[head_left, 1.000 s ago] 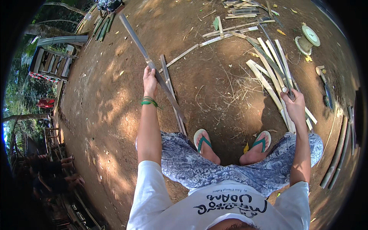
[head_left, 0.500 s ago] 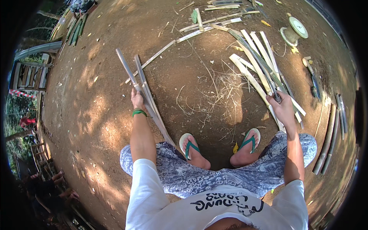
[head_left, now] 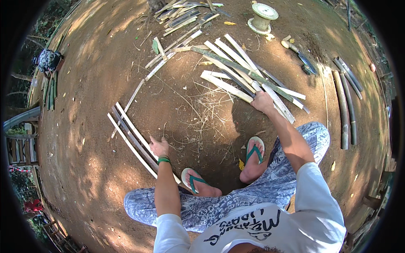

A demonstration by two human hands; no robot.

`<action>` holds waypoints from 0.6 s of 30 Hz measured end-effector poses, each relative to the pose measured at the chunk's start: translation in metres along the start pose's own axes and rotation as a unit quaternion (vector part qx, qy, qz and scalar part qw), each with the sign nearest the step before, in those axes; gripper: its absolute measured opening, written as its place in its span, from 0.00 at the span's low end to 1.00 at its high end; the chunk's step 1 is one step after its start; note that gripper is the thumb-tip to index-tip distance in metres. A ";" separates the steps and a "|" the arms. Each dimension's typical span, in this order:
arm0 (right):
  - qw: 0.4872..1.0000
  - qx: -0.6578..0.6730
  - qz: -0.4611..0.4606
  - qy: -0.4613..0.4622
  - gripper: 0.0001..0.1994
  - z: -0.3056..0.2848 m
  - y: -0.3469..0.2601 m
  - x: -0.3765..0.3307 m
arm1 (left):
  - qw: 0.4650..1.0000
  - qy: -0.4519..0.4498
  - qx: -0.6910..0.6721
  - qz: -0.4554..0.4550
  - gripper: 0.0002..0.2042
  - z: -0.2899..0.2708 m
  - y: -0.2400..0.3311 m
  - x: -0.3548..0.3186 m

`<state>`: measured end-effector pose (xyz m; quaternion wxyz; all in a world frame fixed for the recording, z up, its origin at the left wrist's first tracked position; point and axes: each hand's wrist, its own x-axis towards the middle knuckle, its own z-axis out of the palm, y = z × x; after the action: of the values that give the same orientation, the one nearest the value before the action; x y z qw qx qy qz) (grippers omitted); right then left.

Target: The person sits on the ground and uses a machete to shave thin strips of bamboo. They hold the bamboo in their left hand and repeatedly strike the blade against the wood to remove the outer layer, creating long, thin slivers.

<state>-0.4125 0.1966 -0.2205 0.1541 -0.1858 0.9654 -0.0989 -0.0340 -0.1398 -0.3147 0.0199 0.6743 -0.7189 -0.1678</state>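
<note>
My left hand hovers over the near part of a small group of split bamboo strips, fingers apart and nothing in them. The strips lie side by side, two showing pale faces and one a dark face between them. My right hand is closed at the near side of a larger bamboo strip pile. A narrow dark blade seems to run forward from this fist, like that of a knife; the handle is hidden in my fingers. Thin bamboo shavings litter the ground between my hands.
A pale spool stands at the far right, near a large knife on the ground. Bamboo poles lie on the right. More split pieces are heaped far ahead. A person is at the far left beside green bamboo.
My left hand has let go of the bamboo strip, which now lies with the others on the left. My right hand has moved left with the knife. The view has turned right.
</note>
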 end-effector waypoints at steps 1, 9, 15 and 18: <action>1.000 -0.005 0.019 0.008 0.14 0.015 0.012 0.010 | 0.999 -0.027 -0.010 0.028 0.40 0.004 0.004 -0.017; 0.987 0.031 0.032 0.156 0.12 0.035 0.083 0.044 | 0.963 -0.163 -0.071 0.204 0.39 0.011 0.002 -0.107; 0.985 0.046 0.073 0.150 0.13 0.042 0.111 0.076 | 0.961 -0.207 -0.100 0.152 0.35 0.008 -0.021 -0.124; 0.988 0.001 0.074 0.135 0.13 0.039 0.138 0.080 | 0.957 -0.208 -0.109 0.168 0.34 0.016 -0.017 -0.124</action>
<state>-0.5157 0.2861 -0.3124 0.0289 -0.0989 0.9883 -0.1123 -0.0105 -0.0160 -0.3102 -0.0285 0.4880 -0.7872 -0.3760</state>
